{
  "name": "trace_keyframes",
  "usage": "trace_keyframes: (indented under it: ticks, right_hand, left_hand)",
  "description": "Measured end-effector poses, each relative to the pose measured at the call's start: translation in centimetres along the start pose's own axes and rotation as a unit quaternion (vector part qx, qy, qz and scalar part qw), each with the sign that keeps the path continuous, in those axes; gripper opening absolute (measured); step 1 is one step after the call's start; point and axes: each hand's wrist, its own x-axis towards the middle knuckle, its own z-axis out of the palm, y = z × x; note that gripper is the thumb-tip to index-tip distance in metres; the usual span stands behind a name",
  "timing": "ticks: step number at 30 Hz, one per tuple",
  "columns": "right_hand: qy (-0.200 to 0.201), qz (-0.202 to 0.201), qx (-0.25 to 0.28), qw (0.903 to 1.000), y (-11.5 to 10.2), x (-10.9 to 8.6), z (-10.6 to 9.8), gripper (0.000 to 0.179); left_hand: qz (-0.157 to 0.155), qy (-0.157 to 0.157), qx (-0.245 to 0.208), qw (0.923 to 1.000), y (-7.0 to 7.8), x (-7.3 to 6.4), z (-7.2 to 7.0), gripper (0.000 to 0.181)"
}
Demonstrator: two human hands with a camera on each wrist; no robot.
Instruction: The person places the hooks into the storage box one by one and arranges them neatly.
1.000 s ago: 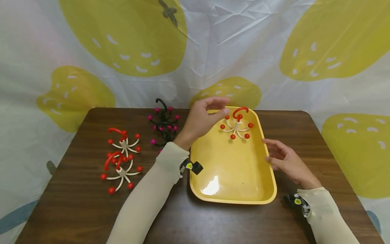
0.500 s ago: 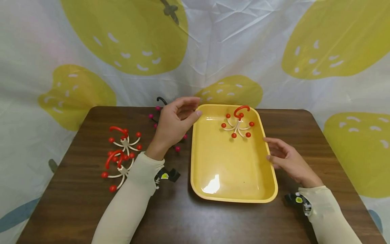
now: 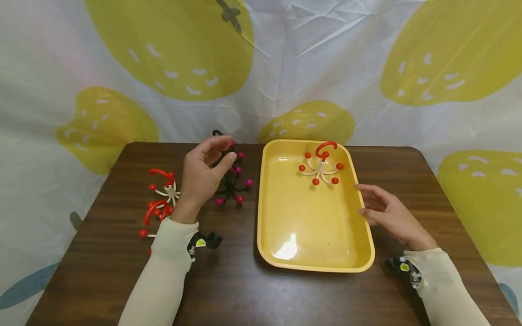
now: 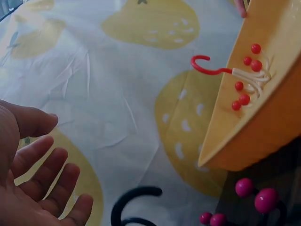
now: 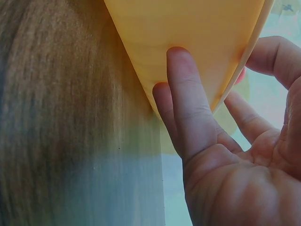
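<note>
My left hand [image 3: 200, 176] hovers over the left part of the table, fingers loosely bent and holding nothing. It partly covers two white ball-tipped massagers with red hooked handles, a farther one [image 3: 170, 190] and a nearer one [image 3: 150, 216]. Just right of that hand are two black massagers with pink balls, the nearer [image 3: 230, 183] in front of the farther [image 3: 217, 132]. A third white-and-red massager [image 3: 322, 168] stands inside the yellow tray [image 3: 303, 222] at its back right. Fingertips of my right hand [image 3: 393, 219] rest against the tray's right side; the right wrist view shows fingers [image 5: 188, 94] on its outer wall.
The tray sits right of centre on a brown wooden table [image 3: 261, 294]. Close behind the table's back edge hangs a white curtain [image 3: 269, 68] with yellow fruit prints. A small camera is strapped to each wrist.
My left hand has moved left from above the tray, past the black massagers, towards the white-and-red ones. The right hand stays at the tray's side.
</note>
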Motion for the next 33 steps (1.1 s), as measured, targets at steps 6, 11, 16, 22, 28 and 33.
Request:
trace_keyframes:
  ticks: [6, 11, 16, 22, 28, 33]
  right_hand:
    - [0.000, 0.007, -0.004, 1.0000, 0.0, -0.2, -0.2, 0.062]
    - [0.000, 0.008, -0.007, 0.9999, 0.2, -0.3, -0.3, 0.062]
    - [0.004, 0.017, -0.011, 0.9998, 0.3, -0.4, -0.2, 0.063]
    - [0.005, 0.024, -0.014, 0.9996, 0.3, -0.5, -0.1, 0.064]
    - [0.005, 0.015, -0.007, 0.9999, 0.2, -0.2, 0.0, 0.062]
    - [0.001, 0.006, 0.002, 1.0000, 0.3, 0.0, -0.1, 0.062]
  left_hand:
    - [-0.033, 0.034, -0.014, 0.9988, -1.7, -0.3, -0.8, 0.036]
    - [-0.065, 0.036, -0.005, 0.9972, -3.2, -0.6, -1.2, 0.033]
    - [-0.098, 0.020, 0.025, 0.9946, -4.6, -0.9, -1.4, 0.031]
    - [-0.100, -0.002, 0.035, 0.9943, -5.4, -1.0, -1.8, 0.027]
    - [-0.105, -0.015, 0.046, 0.9933, -5.9, -1.0, -2.2, 0.026]
    - [-0.118, -0.021, 0.044, 0.9919, -6.2, -1.1, -2.4, 0.027]
